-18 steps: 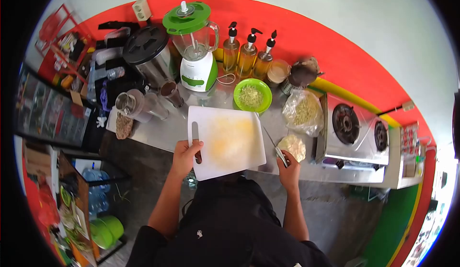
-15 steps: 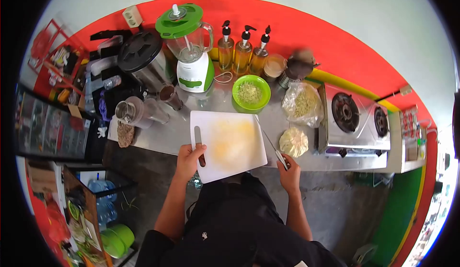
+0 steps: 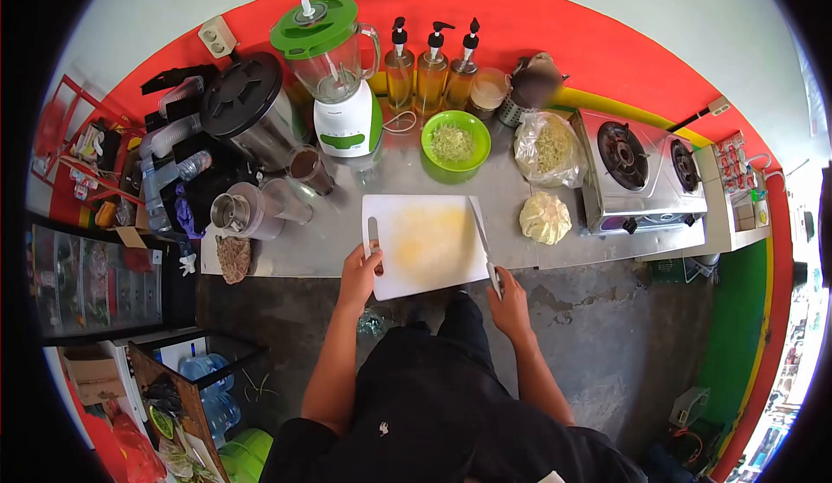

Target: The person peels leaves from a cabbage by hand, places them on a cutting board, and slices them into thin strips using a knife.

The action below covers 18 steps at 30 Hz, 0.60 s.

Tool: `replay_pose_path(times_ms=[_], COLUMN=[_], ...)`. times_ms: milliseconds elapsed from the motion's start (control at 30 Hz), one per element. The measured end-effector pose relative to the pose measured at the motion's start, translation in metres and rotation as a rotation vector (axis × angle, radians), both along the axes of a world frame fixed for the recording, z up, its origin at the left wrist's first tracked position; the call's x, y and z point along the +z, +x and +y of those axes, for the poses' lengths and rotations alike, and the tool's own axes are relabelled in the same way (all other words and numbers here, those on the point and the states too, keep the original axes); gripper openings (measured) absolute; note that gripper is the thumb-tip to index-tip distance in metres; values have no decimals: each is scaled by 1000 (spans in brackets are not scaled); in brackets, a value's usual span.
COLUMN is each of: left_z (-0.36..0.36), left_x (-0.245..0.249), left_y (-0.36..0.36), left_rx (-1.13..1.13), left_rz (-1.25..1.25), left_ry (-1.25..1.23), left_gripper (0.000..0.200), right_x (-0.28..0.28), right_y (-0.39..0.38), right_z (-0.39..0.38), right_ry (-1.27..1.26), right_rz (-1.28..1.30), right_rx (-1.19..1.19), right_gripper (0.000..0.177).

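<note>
L hand fwd, grip clamped on cutting board at handle slot; board juts past desk edge. R hand fwd, grip clamped on knife, blade over board's R side. Green bowl behind; pale round veg R.

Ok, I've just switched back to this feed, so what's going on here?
The person's left hand holds a white rectangular cutting board by its slotted side, and the right hand holds a slim metal knife with a pale handle, its blade along the board's right edge. The board carries yellowish stains but no food. A pale round cabbage-like head sits to its right on the silvery metal counter. Behind the board, a bright green round bowl holds pale shreds.
</note>
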<state>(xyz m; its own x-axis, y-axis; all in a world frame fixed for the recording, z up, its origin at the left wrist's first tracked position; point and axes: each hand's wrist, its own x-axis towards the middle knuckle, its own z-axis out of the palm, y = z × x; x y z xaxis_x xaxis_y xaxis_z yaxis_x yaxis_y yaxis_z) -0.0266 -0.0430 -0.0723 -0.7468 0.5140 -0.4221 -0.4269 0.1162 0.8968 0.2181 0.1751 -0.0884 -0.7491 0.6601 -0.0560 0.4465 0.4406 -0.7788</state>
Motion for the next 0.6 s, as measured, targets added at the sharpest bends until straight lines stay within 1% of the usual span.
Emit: replay_pose_path(times_ms=[33, 100, 133, 167, 200, 233, 300, 333, 400, 500, 533, 567, 600], left_z=[-2, -4, -5, -6, -7, -8, -6, -6, -5, 3, 7, 10, 14], left_x=[-2, -13, -24, -35, -36, -36, -37, -40, -49, -63, -69, -74, -71], left_y=[0, 1, -1, -4, -5, -4, -1, -1, -4, 0, 2, 1, 2], left_rx=[-3, 85, 83, 61, 40, 38, 49, 45, -35, -33, -22, -44, -41], left_rz=[4, 49, 54, 64, 74, 79, 69, 76, 6, 62, 84, 98, 113], left_ry=[6, -17, -12, 14, 40, 45, -39, -35, 12, 66, 104, 98, 54], left_gripper=[31, 45, 45, 49, 53, 53, 53, 53, 55, 59, 69, 69, 75], right_x=[-4, -12, -25, -39, -40, -40, -39, -43, -49, -52, -51, -51, -53], right_y=[-3, -10, -11, -14, -18, -20, -26, -29, -36, -41, -42, -43, -42], right_z=[-4, -7, -5, -2, -1, 0, 6, 8, 15, 22, 23, 25, 27], right_ry=[6, 12, 17, 79, 142, 146, 163, 167, 207, 201, 195, 195, 194], right_rz=[4, -81, -76, -56, -36, -31, -103, -96, -118, -140, -128, -147, -167], right_rx=[-3, 25, 23, 54, 85, 83, 99, 94, 94, 38, 19, -3, -26], right_gripper=[46, 52, 52, 55, 58, 58, 60, 60, 60, 58, 58, 58, 57])
